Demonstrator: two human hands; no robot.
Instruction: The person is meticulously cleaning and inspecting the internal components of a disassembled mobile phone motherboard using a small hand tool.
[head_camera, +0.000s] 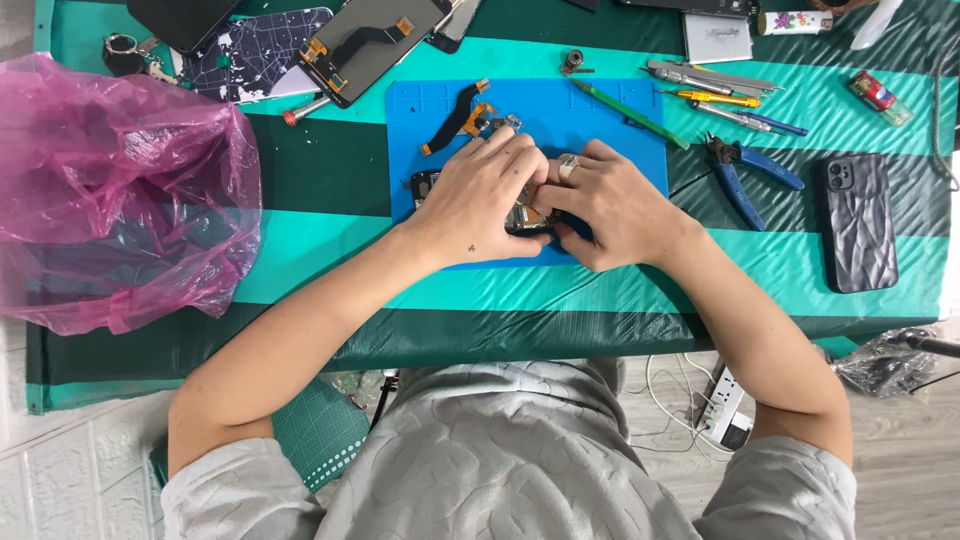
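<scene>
Lying at the far left of the counter (300, 330), covered in striped green and teal cloth: a crumpled pink translucent plastic bag (120, 190). Resting above it, near the back edge, a dark phone cover with white map-like lines (255, 50) and a black phone screen panel with orange flex cables (370, 40). Sitting at the centre, a bright blue rubber work mat (620, 110), bearing a loose black and orange flex cable (455, 115). Pressing down on the mat, the left hand (480, 200), fingers curled over a small dark opened phone body (525, 220), mostly hidden. Gripping the same phone from the other side, the right hand (610, 210), fingers bent, a ring showing. Lying further right: blue-handled pliers (745, 175), then a black textured phone case (858, 220). Showing below the counter edge, pale flooring with a white power strip (725, 410).
</scene>
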